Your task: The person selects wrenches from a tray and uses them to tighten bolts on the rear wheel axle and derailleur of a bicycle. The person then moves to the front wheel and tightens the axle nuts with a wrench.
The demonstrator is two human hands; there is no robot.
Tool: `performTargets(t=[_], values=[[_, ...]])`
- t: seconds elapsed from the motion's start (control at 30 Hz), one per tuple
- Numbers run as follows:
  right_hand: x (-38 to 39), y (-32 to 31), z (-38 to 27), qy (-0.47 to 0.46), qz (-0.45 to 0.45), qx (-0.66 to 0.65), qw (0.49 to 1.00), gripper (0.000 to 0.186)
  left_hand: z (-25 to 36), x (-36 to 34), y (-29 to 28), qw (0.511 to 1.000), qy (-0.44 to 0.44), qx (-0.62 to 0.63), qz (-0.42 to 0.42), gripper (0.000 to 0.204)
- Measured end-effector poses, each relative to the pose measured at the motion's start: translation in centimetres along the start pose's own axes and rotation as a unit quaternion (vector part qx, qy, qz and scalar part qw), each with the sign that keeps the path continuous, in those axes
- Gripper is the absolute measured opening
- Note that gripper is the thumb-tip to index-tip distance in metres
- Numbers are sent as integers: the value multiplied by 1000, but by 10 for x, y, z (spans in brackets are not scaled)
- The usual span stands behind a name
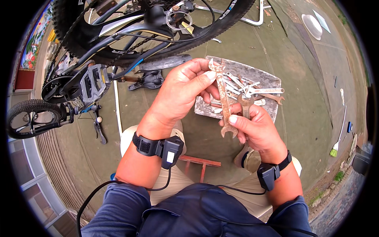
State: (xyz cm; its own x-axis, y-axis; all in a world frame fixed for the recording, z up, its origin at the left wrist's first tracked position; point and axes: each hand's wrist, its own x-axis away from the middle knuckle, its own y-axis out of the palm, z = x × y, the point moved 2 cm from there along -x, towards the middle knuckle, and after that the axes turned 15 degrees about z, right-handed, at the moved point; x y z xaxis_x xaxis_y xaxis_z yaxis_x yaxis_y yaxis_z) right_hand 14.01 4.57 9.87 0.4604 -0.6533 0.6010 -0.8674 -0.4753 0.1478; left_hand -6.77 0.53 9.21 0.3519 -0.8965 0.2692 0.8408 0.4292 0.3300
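A rusty double open-ended wrench is held upright in front of me, with my left hand pinching it near its upper jaw. My right hand grips its lower part and also holds a second, darker wrench just to the right of it. Behind both hands sits a mottled grey tray holding several chrome and rusty wrenches in a loose pile, partly hidden by my fingers.
A bicycle fills the upper left, with a black saddle beside it on the green ground cover. A red metal stand lies between my legs. A green-bristled brush and white basin are at right.
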Motion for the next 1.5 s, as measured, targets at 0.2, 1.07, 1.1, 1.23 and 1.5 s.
performTargets(t=[0.2, 1.07, 1.1, 1.23, 1.5], values=[[0, 6, -2, 44, -71, -66, 994, 34, -4, 0, -5, 998, -10, 62, -8, 28], [3, 19, -9, -44, 48, -39, 997, 33, -1, 3, -2, 997, -23, 66, -29, 33], [3, 20, -9, -43, 49, -44, 997, 34, -1, 3, -2, 997, -23, 66, -29, 33], [1, 19, -6, -44, 43, -45, 997, 34, 0, 4, -1, 998, -22, 59, -28, 33], [-2, 17, -5, -95, 37, -53, 993, 27, -6, 6, 5, 989, -56, 101, -88, 35]])
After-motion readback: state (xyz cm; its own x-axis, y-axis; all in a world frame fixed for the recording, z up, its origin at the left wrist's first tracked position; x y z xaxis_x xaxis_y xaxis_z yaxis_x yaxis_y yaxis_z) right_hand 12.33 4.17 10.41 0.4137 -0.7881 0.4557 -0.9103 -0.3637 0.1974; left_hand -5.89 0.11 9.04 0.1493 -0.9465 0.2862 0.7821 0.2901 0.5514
